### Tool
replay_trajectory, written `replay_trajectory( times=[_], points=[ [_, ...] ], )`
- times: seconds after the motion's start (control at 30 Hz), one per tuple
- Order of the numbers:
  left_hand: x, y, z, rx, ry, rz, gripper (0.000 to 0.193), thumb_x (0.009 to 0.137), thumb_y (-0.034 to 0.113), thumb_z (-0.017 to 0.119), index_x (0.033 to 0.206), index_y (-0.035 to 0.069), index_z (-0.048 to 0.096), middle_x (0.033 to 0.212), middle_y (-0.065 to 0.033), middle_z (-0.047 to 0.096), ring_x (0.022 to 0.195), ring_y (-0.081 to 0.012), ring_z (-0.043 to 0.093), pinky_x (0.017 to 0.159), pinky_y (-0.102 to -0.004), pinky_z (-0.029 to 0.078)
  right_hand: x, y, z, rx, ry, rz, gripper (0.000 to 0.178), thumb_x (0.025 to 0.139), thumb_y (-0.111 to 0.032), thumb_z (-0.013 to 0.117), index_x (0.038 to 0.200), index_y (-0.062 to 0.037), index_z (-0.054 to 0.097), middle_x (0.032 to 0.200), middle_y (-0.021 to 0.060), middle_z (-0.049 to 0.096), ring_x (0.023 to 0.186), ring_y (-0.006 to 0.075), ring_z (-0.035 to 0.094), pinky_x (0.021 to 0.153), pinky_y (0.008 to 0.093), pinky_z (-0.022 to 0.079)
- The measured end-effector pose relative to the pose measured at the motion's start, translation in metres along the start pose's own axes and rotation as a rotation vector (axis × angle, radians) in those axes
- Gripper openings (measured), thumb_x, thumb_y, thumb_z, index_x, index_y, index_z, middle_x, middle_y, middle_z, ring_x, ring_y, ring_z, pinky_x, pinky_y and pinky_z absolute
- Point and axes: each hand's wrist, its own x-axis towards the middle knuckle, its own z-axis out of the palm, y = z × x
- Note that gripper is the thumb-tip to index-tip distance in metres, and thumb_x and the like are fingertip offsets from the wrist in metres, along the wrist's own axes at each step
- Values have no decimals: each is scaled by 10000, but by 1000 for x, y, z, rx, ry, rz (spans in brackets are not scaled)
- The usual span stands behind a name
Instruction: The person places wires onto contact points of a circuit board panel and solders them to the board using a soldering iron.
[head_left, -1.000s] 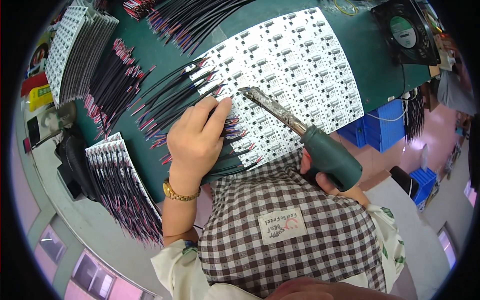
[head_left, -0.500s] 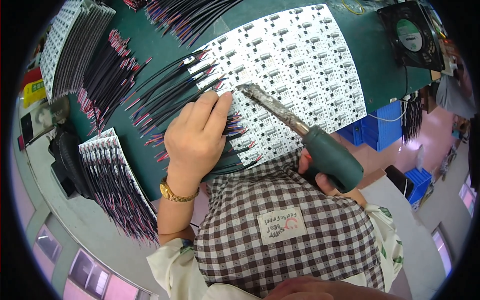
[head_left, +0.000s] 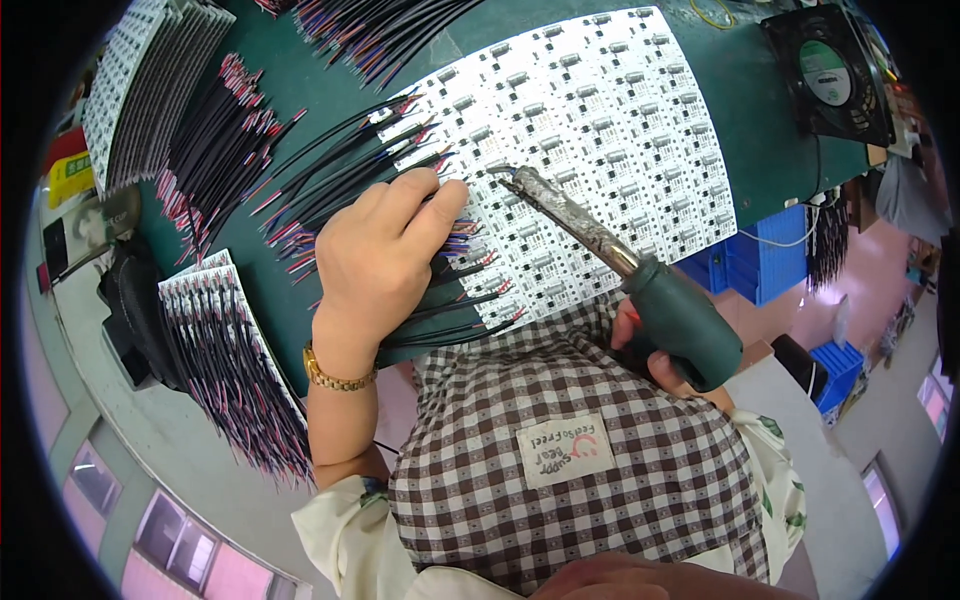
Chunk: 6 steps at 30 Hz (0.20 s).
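A white circuit board sheet (head_left: 640, 150) lies on the green bench, printed with repeating rows of small components. Black cables with red and blue wire ends (head_left: 335, 165) run along its left edge. My left hand (head_left: 375, 265), wearing a gold watch, is closed at that edge with thumb and forefinger on a cable; the fingers hide most of the pinched part. In my right hand (head_left: 668, 372) is a soldering iron (head_left: 690, 325), gripped by its dark green handle. Its bent tip points left over the board, just right of my left fingertips; whether it touches is unclear.
Cable bundles (head_left: 225, 150) lie at the left and another bundle (head_left: 390, 30) at the back. A board stack (head_left: 150, 100) stands far left; a wired board (head_left: 235, 370) sits at the left edge. A black fan (head_left: 825, 75) stands back right, above blue bins (head_left: 765, 255).
My left hand has shifted slightly left and down along the cables. The soldering iron has moved a little right, its tip farther from my fingertips.
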Motion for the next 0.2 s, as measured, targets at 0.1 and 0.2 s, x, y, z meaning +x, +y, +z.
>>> replay_trajectory(
  times=[0.1,0.2],
  points=[
    [0,-1,-1,4,9,29,264,688,47,613,936,124,658,878,-5,619,600,-138,535,484,-264,424,0,13,-4,-91,-12,-59,410,771,-194,650,1126,-5,567,866,70,633,704,137,628,629,250,501],
    [0,-1,-2,10,-2,47,277,684,35,610,939,130,665,888,-10,627,600,-136,536,487,-263,425,2,17,-4,-198,-59,-81,474,787,-223,638,1217,-49,542,895,63,643,686,193,652,641,289,527]
  ],
)
